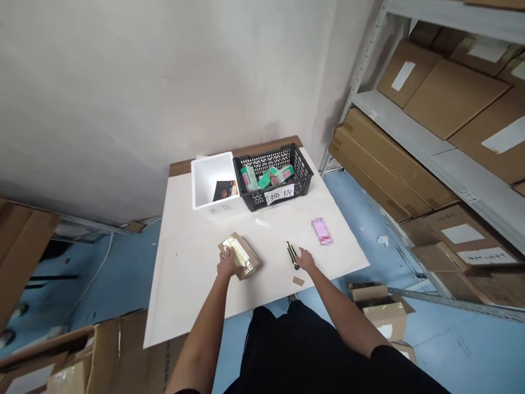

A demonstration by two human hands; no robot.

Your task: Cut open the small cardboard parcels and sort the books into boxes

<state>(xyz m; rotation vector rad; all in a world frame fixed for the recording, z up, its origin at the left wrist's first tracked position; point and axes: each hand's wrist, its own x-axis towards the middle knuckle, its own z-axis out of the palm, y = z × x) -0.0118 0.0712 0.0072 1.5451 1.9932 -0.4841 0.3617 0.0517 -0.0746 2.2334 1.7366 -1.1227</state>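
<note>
A small cardboard box (250, 261) with shiny clear tape and a label on top lies on the white-covered table. My left hand (227, 264) grips its left side, with fingers bent over the upper face. To the right lies a black and yellow utility knife (292, 255), its blade end pointing away from me. My right hand (305, 259) is right beside it, fingers apart at the knife's near end; the fingertips are too small to show a firm hold. Below the knife is a small brown cardboard scrap (298, 281). A pixelated pink item (322, 231) lies farther right.
At the back of the table (172, 295) stand a white foam box (197, 189) with a dark packet inside and a black plastic crate (305, 180) holding several green-and-pink boxes. Shelving (414, 126) with cartons rises at right. Open cartons (385, 314) sit on the blue floor.
</note>
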